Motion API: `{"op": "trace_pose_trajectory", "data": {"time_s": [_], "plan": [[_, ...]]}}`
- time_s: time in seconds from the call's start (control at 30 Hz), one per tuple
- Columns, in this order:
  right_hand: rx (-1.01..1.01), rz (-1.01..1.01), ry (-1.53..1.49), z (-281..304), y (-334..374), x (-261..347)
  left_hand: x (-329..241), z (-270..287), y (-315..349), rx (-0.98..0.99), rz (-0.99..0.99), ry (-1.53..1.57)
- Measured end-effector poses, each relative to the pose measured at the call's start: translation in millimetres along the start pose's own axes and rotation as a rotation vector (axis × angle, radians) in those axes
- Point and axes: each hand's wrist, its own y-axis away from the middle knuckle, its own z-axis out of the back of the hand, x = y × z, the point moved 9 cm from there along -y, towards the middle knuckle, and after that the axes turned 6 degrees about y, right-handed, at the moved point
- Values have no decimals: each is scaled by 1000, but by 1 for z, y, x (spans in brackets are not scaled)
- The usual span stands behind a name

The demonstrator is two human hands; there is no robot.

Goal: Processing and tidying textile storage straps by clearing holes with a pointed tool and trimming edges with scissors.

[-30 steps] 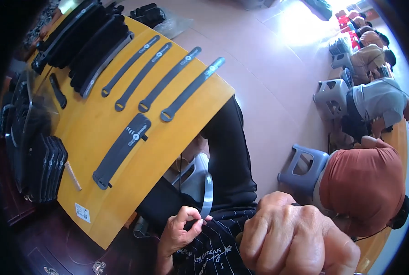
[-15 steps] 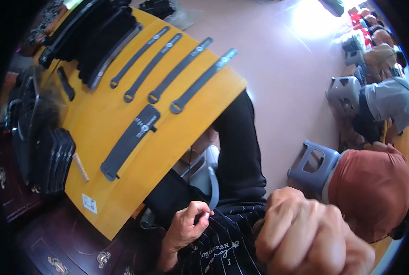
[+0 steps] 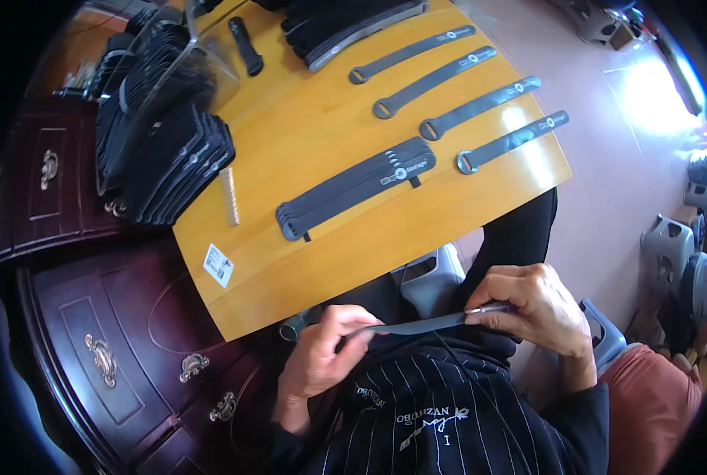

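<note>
Well, grey strap [image 3: 421, 325] at lower centre of the frame, below the table [image 3: 290, 277] | left hand [image 3: 327, 348] pinching its left part, right hand [image 3: 532, 309] pinching its right | I'd keep it flat, untwisted and evenly taut, pinching lightly against creases.

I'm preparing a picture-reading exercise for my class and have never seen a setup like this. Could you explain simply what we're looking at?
There is no machine here: the grips are a person's bare hands. A wide fisheye camera worn on the head looks down, so straight edges bend.

The left grip pinches one end of a grey strip; the right grip holds the other. The strip stretches between them, off the table's near edge.

On the yellow table lie four separate grey straps, a bundle and a white sticker.
</note>
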Motion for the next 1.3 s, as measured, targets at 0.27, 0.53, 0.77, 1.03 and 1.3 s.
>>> {"op": "trace_pose_trajectory", "data": {"time_s": [0.27,0.53,0.77,1.03,1.3], "plan": [[-98,-78,92,16,-24,-19,43,35,-7,-290,79,395],[-236,-261,-212,20,-51,-40,71,68,-2,-490,41,837],[-254,-263,-186,23,-68,-33,66,83,-10,-567,55,610],[-519,-322,-118,31,-62,-53,45,99,-20,-782,-54,188],[-543,-361,-95,30,-73,-59,50,106,-22,-882,-83,112]]}}
